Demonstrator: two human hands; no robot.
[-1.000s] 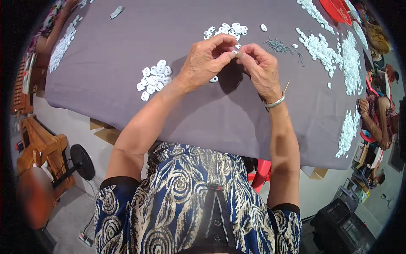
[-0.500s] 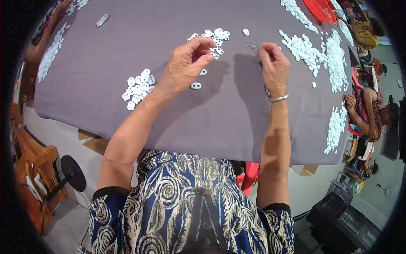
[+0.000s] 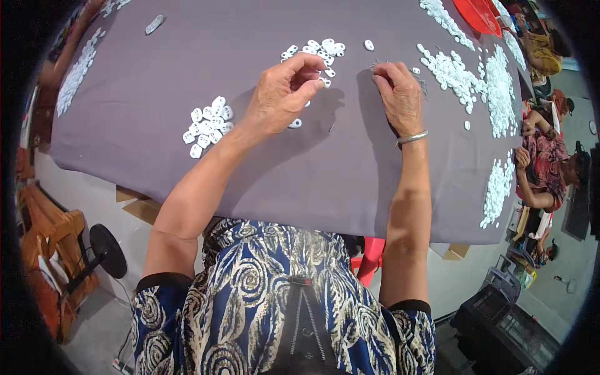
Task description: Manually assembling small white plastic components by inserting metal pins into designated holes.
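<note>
My left hand point(image 3: 282, 94) hovers over the middle of the table, thumb and fingers curled in a pinch. A small white plastic piece with holes point(image 3: 325, 82) shows at its thumb tip and appears to be held there. Just beyond the fingers lies a loose cluster of white oval two-holed pieces point(image 3: 329, 45). Another such piece point(image 3: 295, 124) is partly hidden beside the left hand. My right hand point(image 3: 400, 97) is closed, its fingertips over thin grey metal pins point(image 3: 423, 88) that lie partly under it. Whatever it pinches is hidden.
Left of my left forearm sits a group of white pieces with dark marks point(image 3: 209, 127). Large heaps of white pieces point(image 3: 499, 94) cover the right side, near a red basin point(image 3: 476, 15). A grey-white bundle point(image 3: 154, 24) lies far left. Other people point(image 3: 544, 150) sit along the right edge.
My right hand has shifted left across the pins, uncovering some on its right. The left hand stays pinched near the cluster. The whole view has shifted slightly.
</note>
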